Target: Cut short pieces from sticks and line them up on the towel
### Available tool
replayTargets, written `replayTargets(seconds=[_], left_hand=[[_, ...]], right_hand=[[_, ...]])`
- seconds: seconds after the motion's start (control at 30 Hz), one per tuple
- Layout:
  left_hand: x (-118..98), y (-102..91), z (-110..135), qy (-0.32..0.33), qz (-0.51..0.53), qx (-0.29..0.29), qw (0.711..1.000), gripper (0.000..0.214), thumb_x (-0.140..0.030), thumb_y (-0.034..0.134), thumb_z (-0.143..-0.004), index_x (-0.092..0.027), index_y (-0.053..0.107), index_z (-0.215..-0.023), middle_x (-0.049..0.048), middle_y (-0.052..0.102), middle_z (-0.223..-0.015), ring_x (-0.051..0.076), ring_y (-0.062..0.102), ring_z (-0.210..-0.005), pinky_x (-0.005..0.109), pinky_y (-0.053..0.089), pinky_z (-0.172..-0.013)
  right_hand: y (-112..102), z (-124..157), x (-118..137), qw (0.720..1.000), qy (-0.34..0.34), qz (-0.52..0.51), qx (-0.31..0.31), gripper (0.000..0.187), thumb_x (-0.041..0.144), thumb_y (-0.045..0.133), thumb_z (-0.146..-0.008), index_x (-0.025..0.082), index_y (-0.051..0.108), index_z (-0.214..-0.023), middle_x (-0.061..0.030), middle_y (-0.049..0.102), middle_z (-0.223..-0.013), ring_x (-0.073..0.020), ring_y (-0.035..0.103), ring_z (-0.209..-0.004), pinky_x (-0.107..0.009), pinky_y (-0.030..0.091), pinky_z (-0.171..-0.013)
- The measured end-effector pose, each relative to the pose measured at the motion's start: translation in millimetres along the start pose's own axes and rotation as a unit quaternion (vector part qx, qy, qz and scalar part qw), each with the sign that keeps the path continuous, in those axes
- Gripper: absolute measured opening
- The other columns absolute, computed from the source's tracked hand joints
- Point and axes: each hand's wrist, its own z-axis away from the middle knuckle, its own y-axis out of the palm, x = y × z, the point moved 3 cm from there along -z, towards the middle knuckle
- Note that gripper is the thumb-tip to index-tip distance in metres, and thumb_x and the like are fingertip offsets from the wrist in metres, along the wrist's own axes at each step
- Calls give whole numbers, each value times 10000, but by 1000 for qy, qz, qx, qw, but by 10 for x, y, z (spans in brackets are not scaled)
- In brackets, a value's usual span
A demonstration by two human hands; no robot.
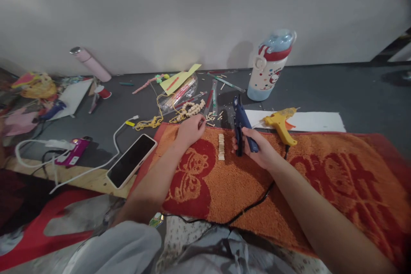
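Note:
My right hand (258, 147) grips a dark blue glue gun (241, 122), its nozzle pointing away from me, above an orange and red towel (321, 180). A black cord runs from it back across the towel. My left hand (191, 130) is closed in a pinch at the towel's far edge, beside scattered small wooden pieces (212, 117); what it pinches is too small to make out. A short row of small wooden pieces (221, 147) lies on the towel between my two hands.
A yellow glue gun (281, 124) rests on a white sheet (314, 122). A patterned water bottle (269, 68) stands behind. A phone (131, 160) with a white cable lies at left. Pens, yellow string and a pink flask (90, 64) clutter the grey floor.

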Motion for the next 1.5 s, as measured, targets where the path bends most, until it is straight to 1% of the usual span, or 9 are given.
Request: replayTargets(seconds=[0.23, 0.5, 0.6, 0.7, 0.83, 0.97, 1.07, 1.27, 1.5], left_hand=[[23, -16, 0, 12, 5, -13, 1000, 326, -338, 286, -918, -189, 572, -875, 62, 648, -845, 177, 589, -792, 287, 401, -690], [-88, -79, 68, -6, 60, -36, 998, 268, -287, 335, -900, -181, 539, -1037, 60, 658, -930, 158, 601, -822, 273, 430, -733], [-187, -94, -11, 6, 59, -25, 998, 263, -270, 350, -888, -180, 538, -1048, 62, 658, -920, 163, 603, -823, 278, 443, -735], [-292, -110, -245, 37, 20, 3, 999, 264, -254, 369, -870, -178, 557, -1039, 68, 660, -916, 183, 602, -840, 303, 449, -757], [-353, -123, -764, 58, -24, 23, 998, 277, -229, 371, -854, -183, 595, -1012, 75, 661, -982, 191, 596, -925, 311, 446, -828], [-291, -66, -1320, 26, -43, 26, 998, 287, -194, 393, -818, -194, 627, -986, 75, 665, -1021, 201, 596, -956, 313, 439, -855], [-213, 9, -1638, -3, -45, 38, 998, 279, -194, 441, -778, -190, 644, -969, 85, 675, -1001, 218, 606, -928, 320, 449, -826], [-61, 44, -2074, -34, -39, 35, 998, 270, -201, 471, -763, -188, 651, -964, 80, 689, -968, 202, 608, -912, 301, 447, -822], [55, 109, -2444, -54, -41, 21, 997, 285, -283, 469, -808, -198, 654, -1008, 79, 684, -1015, 198, 605, -917, 299, 448, -811]], right_hand=[[3, 3, -6, 1000, 1, -14, 6, 302, 468, 649, -660, 195, 552, -744, 18, 583, -635, -120, 511, -552, -279, 448, -554], [12, -13, -13, 1000, 1, -16, 10, 316, 483, 650, -660, 188, 545, -698, 18, 578, -617, -117, 511, -543, -274, 439, -544], [29, -20, 0, 1000, 7, -24, 1, 349, 495, 681, -617, 191, 525, -689, 21, 572, -618, -117, 512, -539, -276, 440, -538], [46, -24, 30, 999, 2, -37, -5, 383, 507, 700, -590, 198, 497, -689, 29, 558, -612, -117, 507, -535, -274, 440, -541], [54, -32, 61, 999, 5, -34, 1, 393, 524, 689, -598, 199, 491, -697, 27, 548, -616, -119, 512, -532, -277, 436, -553], [52, -52, 77, 999, 6, -41, 6, 401, 520, 700, -591, 193, 492, -694, 25, 543, -632, -113, 510, -538, -261, 420, -540], [43, -72, 70, 997, 18, -69, -5, 417, 522, 709, -577, 194, 486, -707, 22, 540, -652, -113, 504, -548, -256, 421, -525], [32, -94, 51, 997, 18, -81, 1, 409, 521, 697, -609, 195, 485, -736, 18, 540, -654, -115, 510, -550, -257, 430, -534], [20, -108, 29, 998, 13, -53, 12, 429, 567, 661, -652, 184, 485, -730, 7, 546, -611, -128, 538, -549, -251, 401, -528]])
